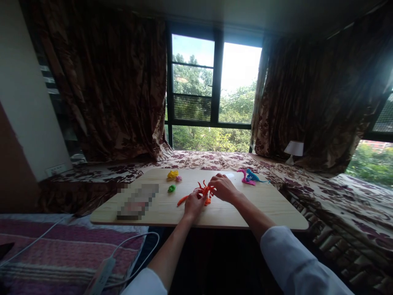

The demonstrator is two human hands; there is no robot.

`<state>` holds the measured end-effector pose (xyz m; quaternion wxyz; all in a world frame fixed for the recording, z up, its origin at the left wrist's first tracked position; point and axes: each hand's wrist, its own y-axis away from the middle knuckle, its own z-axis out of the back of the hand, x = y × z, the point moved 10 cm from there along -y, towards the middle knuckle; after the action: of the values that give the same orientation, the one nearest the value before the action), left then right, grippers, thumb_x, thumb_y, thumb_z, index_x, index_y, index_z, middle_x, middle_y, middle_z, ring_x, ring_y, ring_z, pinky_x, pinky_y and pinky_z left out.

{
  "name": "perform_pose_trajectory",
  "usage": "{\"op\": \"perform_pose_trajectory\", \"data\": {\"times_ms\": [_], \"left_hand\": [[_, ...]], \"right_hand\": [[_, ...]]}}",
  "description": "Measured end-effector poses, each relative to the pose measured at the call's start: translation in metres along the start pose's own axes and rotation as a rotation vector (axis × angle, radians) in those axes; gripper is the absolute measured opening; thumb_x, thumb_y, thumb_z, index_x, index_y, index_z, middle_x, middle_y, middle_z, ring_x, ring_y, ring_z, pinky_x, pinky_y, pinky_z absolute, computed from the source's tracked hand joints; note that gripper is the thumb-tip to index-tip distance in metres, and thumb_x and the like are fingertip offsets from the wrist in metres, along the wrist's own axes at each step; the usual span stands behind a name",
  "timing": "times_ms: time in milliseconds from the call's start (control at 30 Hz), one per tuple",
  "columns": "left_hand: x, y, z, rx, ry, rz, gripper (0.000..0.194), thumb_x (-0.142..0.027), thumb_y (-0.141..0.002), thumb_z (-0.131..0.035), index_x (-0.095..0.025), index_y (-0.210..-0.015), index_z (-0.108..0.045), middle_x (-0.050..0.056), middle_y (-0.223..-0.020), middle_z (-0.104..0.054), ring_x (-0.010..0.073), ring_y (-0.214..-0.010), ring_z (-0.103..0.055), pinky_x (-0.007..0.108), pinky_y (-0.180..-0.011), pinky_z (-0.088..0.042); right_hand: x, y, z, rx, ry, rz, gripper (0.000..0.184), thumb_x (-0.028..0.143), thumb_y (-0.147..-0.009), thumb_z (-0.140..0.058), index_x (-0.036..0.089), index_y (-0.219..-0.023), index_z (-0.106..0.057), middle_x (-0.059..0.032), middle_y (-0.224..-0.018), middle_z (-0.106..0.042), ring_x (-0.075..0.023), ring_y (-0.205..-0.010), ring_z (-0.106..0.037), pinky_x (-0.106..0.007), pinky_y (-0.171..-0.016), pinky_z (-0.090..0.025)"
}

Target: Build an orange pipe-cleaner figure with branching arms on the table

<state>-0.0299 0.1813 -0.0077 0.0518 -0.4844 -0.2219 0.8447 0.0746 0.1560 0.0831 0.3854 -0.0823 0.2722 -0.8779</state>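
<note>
Red figure [205, 190], many thin legs, held in both hands above the middle of the pale surface [239, 211]. Left hand [195, 204]: gripping its near side. Right hand [223, 187]: fingers bent, pinching its right side. Orange strip [182, 200] lies left of left hand. Yellow lump [172, 174] and green lump [171, 188] farther left; blue figure [252, 176] at far right.

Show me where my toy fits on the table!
Bare table lies right of the right forearm, nearer than the blue figure. A smaller patch lies between the blurred area and the orange strip. It's crowded mid-table: left hand and right hand touch the orange figure.
</note>
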Motion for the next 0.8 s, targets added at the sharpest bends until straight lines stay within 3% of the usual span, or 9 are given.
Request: {"op": "perform_pose_trajectory", "data": {"times_ms": [300, 433, 500, 567, 700, 800], "left_hand": [[-0.001, 0.000, -0.002, 0.031, 0.008, -0.017, 0.039, -0.051, -0.073, -0.047, -0.018, -0.088, -0.062, 0.002, -0.064, -0.065, 0.0140, -0.055, -0.059, 0.022, -0.052, -0.037], [0.000, 0.001, -0.002, 0.017, -0.001, -0.005, 0.040, -0.050, -0.073, -0.047, -0.016, -0.088, -0.063, 0.002, -0.062, -0.064, 0.0144, -0.056, -0.059, 0.022, -0.053, -0.038], [-0.001, 0.001, -0.003, 0.023, 0.014, -0.005, 0.040, -0.050, -0.074, -0.047, -0.016, -0.087, -0.064, 0.002, -0.061, -0.064, 0.0144, -0.055, -0.059, 0.022, -0.053, -0.038], [-0.005, 0.001, -0.004, 0.040, 0.044, -0.011, 0.040, -0.049, -0.075, -0.046, -0.017, -0.088, -0.065, 0.002, -0.062, -0.065, 0.0144, -0.056, -0.059, 0.022, -0.053, -0.039], [-0.011, -0.001, -0.007, 0.072, 0.064, -0.031, 0.041, -0.048, -0.075, -0.047, -0.017, -0.092, -0.065, 0.004, -0.067, -0.067, 0.0148, -0.060, -0.060, 0.022, -0.056, -0.040], [-0.009, -0.001, -0.006, 0.067, 0.018, 0.001, 0.043, -0.049, -0.073, -0.049, -0.016, -0.095, -0.064, 0.004, -0.066, -0.067, 0.0155, -0.060, -0.060, 0.022, -0.055, -0.039]], "right_hand": [[0.002, 0.001, -0.006, 0.030, -0.013, 0.024, 0.015, 0.015, -0.078, -0.055, 0.023, -0.080, -0.067, -0.0027, -0.082, -0.064, -0.0177, -0.084, -0.048, -0.029, -0.074, -0.033], [-0.002, 0.004, 0.003, 0.051, 0.000, -0.004, 0.024, 0.016, -0.075, -0.058, 0.022, -0.098, -0.062, -0.0046, -0.094, -0.063, -0.0200, -0.093, -0.048, -0.032, -0.079, -0.034], [-0.009, 0.012, 0.016, 0.010, -0.003, -0.037, 0.040, 0.014, -0.072, -0.059, 0.020, -0.111, -0.054, -0.0066, -0.104, -0.060, -0.0216, -0.101, -0.045, -0.033, -0.083, -0.034], [-0.019, 0.024, 0.031, -0.059, -0.035, -0.094, 0.045, 0.013, -0.073, -0.057, 0.020, -0.117, -0.050, -0.0074, -0.109, -0.058, -0.0219, -0.104, -0.044, -0.034, -0.085, -0.035], [-0.038, 0.061, 0.049, -0.220, -0.211, -0.238, 0.032, 0.015, -0.078, -0.049, 0.022, -0.108, -0.056, -0.0051, -0.102, -0.059, -0.0186, -0.095, -0.051, -0.032, -0.083, -0.039], [-0.054, 0.091, 0.040, -0.334, -0.383, -0.360, 0.026, 0.018, -0.080, -0.045, 0.022, -0.103, -0.058, -0.0035, -0.093, -0.061, -0.0155, -0.083, -0.056, -0.029, -0.076, -0.043]]}}
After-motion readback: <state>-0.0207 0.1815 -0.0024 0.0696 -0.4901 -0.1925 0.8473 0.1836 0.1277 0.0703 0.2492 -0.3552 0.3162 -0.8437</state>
